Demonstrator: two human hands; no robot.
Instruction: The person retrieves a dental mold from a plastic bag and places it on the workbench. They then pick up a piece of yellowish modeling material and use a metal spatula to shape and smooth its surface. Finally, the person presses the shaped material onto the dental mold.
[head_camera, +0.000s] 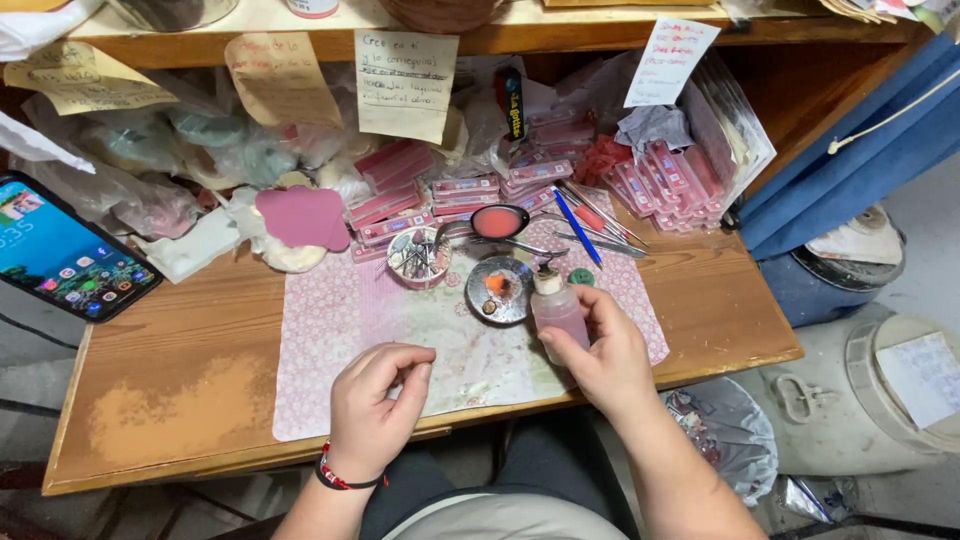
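My right hand grips a small clear bottle of pink liquid, its nozzle tilted toward a round metal dish that holds an orange dab. My left hand rests on the pink patterned mat, fingers curled together as if pinching something too small to make out. Beyond the dish stand a small tin of thin metal tools and a dish of coral paste.
Stacks of pink boxes and plastic bags crowd the back of the wooden desk under hanging paper notes. A phone lies at the left. A blue pen and metal tools lie right of the dishes. White buckets stand at right.
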